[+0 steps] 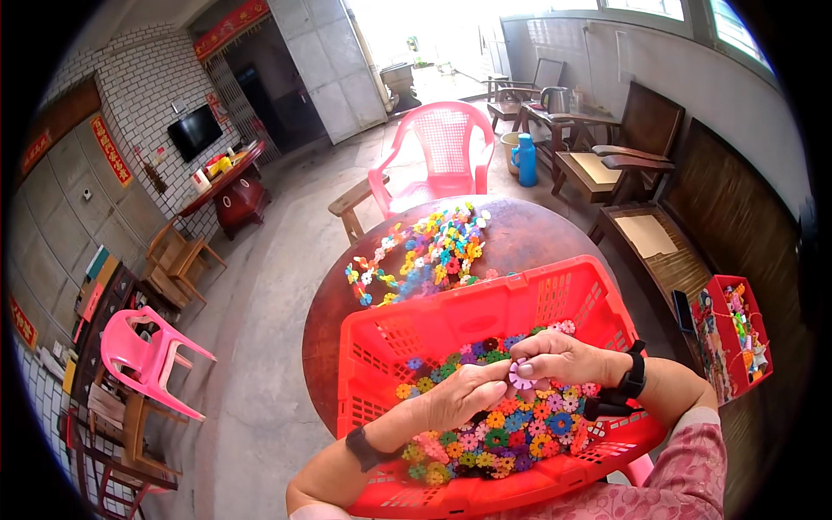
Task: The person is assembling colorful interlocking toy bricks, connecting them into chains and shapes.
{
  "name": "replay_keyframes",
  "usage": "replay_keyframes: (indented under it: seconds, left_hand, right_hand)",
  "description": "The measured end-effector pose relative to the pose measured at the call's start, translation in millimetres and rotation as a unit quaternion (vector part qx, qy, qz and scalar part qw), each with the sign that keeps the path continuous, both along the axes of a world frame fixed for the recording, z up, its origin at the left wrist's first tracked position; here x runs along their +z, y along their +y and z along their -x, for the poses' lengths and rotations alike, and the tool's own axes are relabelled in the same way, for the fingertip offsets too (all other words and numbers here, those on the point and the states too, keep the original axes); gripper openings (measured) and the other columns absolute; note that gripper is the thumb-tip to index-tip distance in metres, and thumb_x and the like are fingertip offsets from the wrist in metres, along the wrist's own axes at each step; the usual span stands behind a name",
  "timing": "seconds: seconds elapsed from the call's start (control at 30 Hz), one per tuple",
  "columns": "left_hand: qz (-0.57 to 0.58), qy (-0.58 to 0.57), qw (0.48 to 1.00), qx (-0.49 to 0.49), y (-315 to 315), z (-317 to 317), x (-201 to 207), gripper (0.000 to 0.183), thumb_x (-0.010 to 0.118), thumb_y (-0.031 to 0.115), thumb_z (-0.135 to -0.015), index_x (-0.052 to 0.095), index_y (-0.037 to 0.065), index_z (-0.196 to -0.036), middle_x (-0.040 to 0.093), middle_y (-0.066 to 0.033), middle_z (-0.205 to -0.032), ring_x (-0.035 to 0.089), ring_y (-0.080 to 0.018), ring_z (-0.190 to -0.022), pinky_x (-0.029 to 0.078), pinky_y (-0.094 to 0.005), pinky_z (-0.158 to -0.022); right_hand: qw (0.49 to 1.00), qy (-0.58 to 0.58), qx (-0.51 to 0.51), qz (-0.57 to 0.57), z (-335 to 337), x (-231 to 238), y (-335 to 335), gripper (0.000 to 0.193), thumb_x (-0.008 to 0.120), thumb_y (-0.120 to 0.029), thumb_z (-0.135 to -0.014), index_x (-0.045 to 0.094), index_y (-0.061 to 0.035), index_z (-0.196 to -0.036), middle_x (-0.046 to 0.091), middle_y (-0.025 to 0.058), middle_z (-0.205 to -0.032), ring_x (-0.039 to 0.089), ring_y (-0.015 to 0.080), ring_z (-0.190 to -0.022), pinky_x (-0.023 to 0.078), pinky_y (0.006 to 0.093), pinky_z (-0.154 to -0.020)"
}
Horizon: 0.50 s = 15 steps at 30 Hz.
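Both hands meet over a red plastic basket (485, 326) with slotted walls. My left hand (468, 394) is closed, its fingertips pinching at the near left side of a pale purple notched plastic disc (520, 376). From the right, the thumb and fingers of my right hand (559, 357) grip the same disc. Whether a second disc is hidden between the fingers I cannot tell. Below them lie many loose flower-shaped interlocking discs (496, 438) in mixed colours. A black object (604, 409), its kind unclear, rests by the basket's right side.
A round brown table (329, 347) carries linked chains of coloured discs (442, 247) beyond the basket. A pink plastic chair (442, 143) stands behind it, another pink chair (143, 355) at left. At right are a wooden bench (646, 234) and a red box (737, 338) of coloured pieces.
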<state>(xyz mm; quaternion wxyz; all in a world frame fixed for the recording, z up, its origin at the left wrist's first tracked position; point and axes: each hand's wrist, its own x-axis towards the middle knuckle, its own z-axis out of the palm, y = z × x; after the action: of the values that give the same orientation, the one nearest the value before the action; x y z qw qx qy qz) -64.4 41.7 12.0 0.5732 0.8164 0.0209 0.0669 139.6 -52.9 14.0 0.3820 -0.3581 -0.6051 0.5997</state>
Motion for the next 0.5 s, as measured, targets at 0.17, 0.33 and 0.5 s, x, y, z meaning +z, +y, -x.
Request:
replay_keyframes:
  seconds: [0.17, 0.33, 0.5]
  left_hand:
    - [0.01, 0.005, 0.99, 0.139, 8, -8, -20, 0.037, 0.038, 0.036, -0.102, 0.048, 0.003, -0.113, 0.046, 0.0019, -0.07, 0.043, -0.0064, -0.066, 0.038, -0.025, -0.059]
    - [0.001, 0.033, 0.984, 0.177, 11, -9, -28, 0.053, 0.041, 0.05, -0.098, 0.042, 0.004, -0.125, 0.053, -0.0051, -0.083, 0.051, -0.0137, -0.079, 0.043, -0.0299, -0.07]
    - [0.046, 0.037, 0.994, 0.096, 6, -16, -49, 0.064, 0.046, 0.052, -0.096, 0.026, 0.009, -0.14, 0.058, -0.0141, -0.1, 0.057, -0.0226, -0.108, 0.045, -0.0342, -0.091]
  right_hand:
    - [0.968, -0.218, -0.027, -0.118, -10, -15, 11, 0.015, 0.059, -0.016, -0.09, 0.057, -0.0016, -0.096, 0.061, 0.0076, -0.075, 0.06, 0.0168, -0.066, 0.048, 0.0326, -0.06]
    - [0.889, -0.374, -0.112, -0.241, 9, -18, 7, 0.035, 0.067, -0.015, -0.082, 0.051, -0.0073, -0.112, 0.056, 0.0126, -0.09, 0.061, 0.0325, -0.083, 0.05, 0.0419, -0.067]
    - [0.823, -0.373, -0.14, -0.404, 10, -29, 10, 0.027, 0.066, -0.019, -0.083, 0.056, -0.0088, -0.105, 0.057, 0.0095, -0.097, 0.061, 0.0292, -0.084, 0.048, 0.0401, -0.07]
